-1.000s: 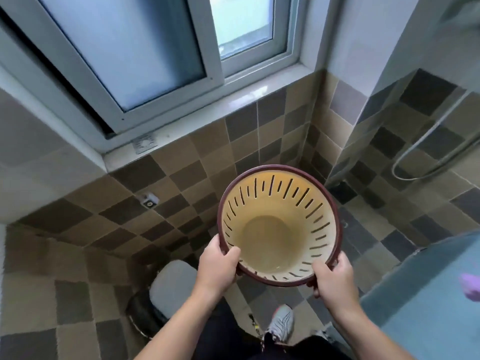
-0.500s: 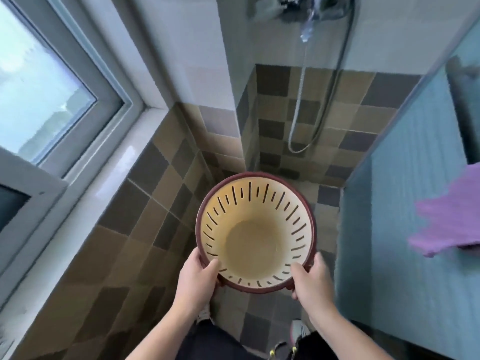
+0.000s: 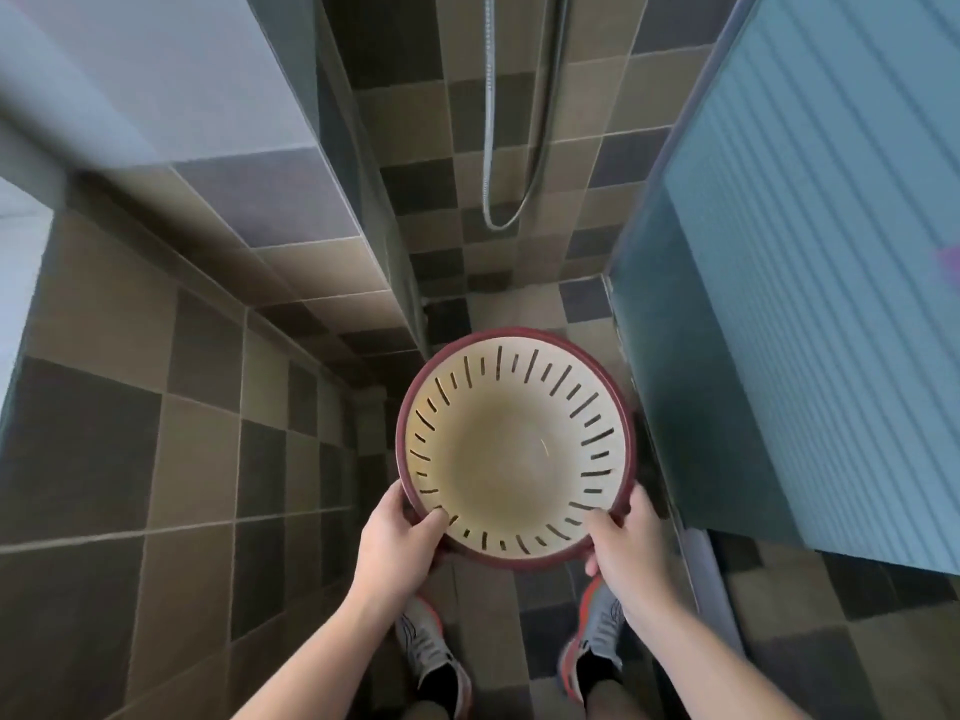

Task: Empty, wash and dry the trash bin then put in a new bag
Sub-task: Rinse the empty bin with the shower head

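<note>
Left hand [image 3: 397,543], right hand [image 3: 626,545] grip trash bin [image 3: 514,454] near rim; glass partition [image 3: 779,314] just right, tiled floor [image 3: 519,309] open ahead.

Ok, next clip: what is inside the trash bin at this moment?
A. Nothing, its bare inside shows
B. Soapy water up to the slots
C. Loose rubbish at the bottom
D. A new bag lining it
A: the trash bin, gripped at its near rim by the left hand and right hand, shows a bare beige floor and slotted wall, with no bag or rubbish.
</note>
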